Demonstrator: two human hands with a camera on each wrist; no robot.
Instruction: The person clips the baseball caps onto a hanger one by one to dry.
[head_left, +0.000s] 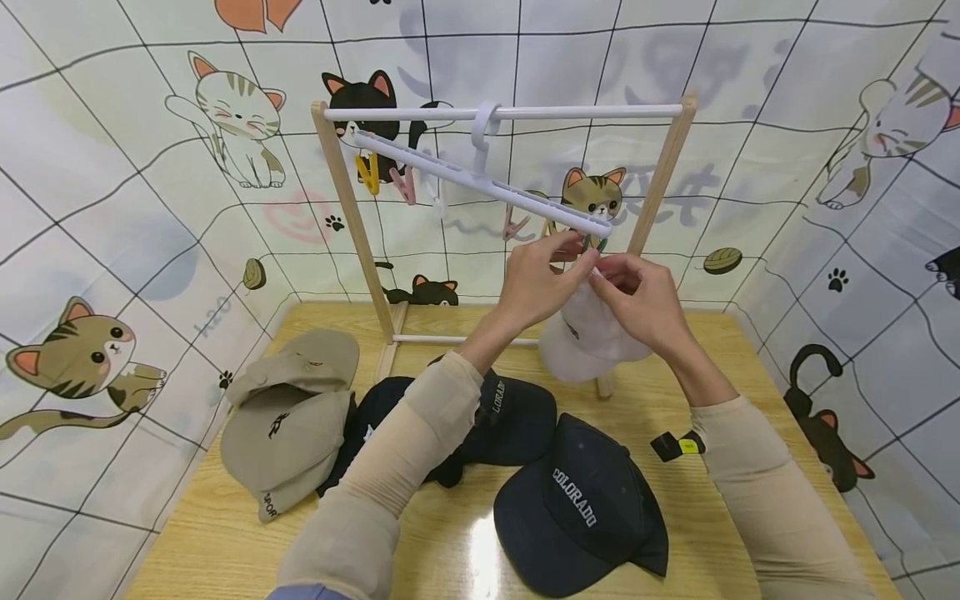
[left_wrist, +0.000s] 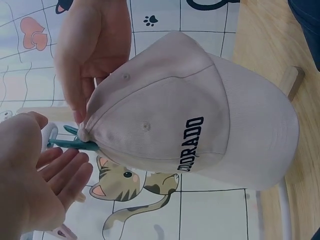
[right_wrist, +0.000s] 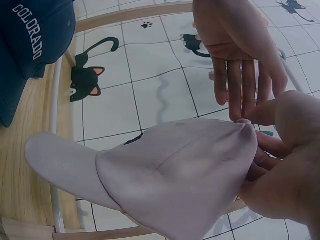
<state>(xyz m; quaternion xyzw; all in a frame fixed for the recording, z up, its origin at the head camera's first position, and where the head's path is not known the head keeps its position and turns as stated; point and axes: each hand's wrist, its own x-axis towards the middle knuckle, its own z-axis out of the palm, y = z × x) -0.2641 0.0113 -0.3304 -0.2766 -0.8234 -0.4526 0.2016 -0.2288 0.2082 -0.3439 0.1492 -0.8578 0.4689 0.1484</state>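
Observation:
A pale pink baseball cap [head_left: 588, 333] with dark COLORADO lettering hangs brim down below the lower end of a white hanger [head_left: 480, 179]. At its crown top sits a green clip [left_wrist: 75, 144]. My right hand [head_left: 637, 300] pinches the cap's crown beside the clip, thumb on one side and fingers on the other. My left hand [head_left: 536, 279] is right at the clip; in the left wrist view its fingers are loosely extended along it, with the thumb apart. The hanger tilts down to the right, hooked on the white rail [head_left: 592, 112] of a wooden-legged rack.
More clips, including a yellow clip [head_left: 367, 173] and a pink clip [head_left: 405, 185], hang from the hanger. On the table [head_left: 450, 542] lie beige caps [head_left: 288, 425] at left and dark caps [head_left: 581, 504] in the middle. A small black item [head_left: 675, 446] with a yellow tag lies near the right sleeve.

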